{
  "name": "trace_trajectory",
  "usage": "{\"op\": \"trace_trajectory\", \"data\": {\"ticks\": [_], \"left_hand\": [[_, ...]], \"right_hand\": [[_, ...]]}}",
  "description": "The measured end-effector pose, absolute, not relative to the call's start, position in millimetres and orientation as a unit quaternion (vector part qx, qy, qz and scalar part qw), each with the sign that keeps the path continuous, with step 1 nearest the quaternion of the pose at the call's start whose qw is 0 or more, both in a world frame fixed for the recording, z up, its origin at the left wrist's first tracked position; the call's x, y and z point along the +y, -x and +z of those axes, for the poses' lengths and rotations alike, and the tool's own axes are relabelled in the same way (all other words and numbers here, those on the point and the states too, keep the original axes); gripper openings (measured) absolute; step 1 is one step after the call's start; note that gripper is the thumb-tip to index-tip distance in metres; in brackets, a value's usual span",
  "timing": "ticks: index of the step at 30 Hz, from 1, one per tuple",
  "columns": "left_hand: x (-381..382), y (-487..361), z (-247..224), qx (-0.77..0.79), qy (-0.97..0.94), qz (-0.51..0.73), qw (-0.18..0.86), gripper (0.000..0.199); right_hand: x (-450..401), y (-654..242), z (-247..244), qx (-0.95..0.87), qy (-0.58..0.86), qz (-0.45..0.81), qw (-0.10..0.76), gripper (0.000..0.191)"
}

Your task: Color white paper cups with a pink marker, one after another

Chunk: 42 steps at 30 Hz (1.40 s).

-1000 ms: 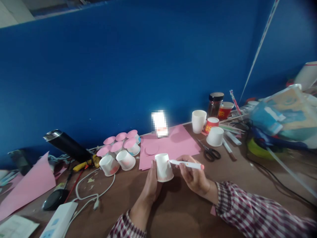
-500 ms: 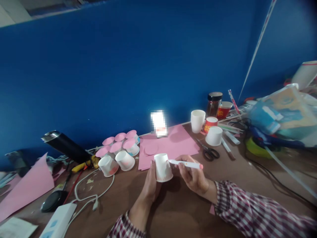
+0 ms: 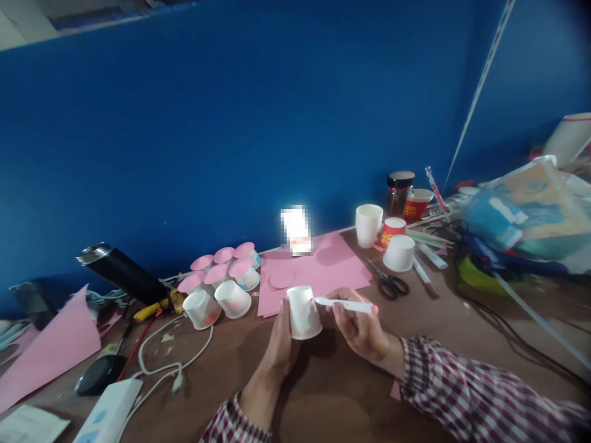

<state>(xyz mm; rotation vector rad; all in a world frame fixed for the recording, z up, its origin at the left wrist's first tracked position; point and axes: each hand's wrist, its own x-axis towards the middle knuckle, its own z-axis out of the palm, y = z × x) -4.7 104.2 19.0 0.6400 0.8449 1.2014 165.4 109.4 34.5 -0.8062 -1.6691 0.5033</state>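
An upside-down white paper cup [image 3: 303, 314] is held by my left hand [image 3: 282, 341], whose fingers wrap its left side. My right hand [image 3: 360, 326] grips a white marker [image 3: 353, 306] with a pink end. The marker's tip is at the cup's upper right side. Behind the cup lie pink paper sheets [image 3: 323, 271] with a pink paper disc [image 3: 281, 279] on them. To the left stand several cups topped with pink discs [image 3: 242, 268], and two white cups [image 3: 233, 299] without discs in front of them.
Black scissors [image 3: 392, 286], an upside-down white cup [image 3: 399, 253], a white mug [image 3: 368, 226], red cups [image 3: 394, 231] and a jar [image 3: 399, 194] are at the right. A black flask [image 3: 122, 271], a white cable [image 3: 178, 375] and a power strip [image 3: 109, 412] are at the left.
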Motion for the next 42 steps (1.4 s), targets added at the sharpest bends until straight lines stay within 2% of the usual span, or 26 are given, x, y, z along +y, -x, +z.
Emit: {"op": "trace_trajectory", "data": {"ticks": [19, 30, 42], "left_hand": [[104.4, 6.5, 15.6, 0.358, -0.306, 0.536, 0.7, 0.061], [103.5, 4.1, 21.9, 0.351, -0.289, 0.534, 0.712, 0.067], [103.7, 4.9, 19.7, 0.376, -0.292, 0.537, 0.696, 0.063]], "right_hand": [[108.3, -165.2, 34.5, -0.7, 0.338, 0.228, 0.587, 0.025], [110.0, -165.5, 36.8, -0.7, 0.331, 0.215, 0.595, 0.024], [109.0, -165.0, 34.3, -0.708, 0.329, 0.232, 0.58, 0.018]]}}
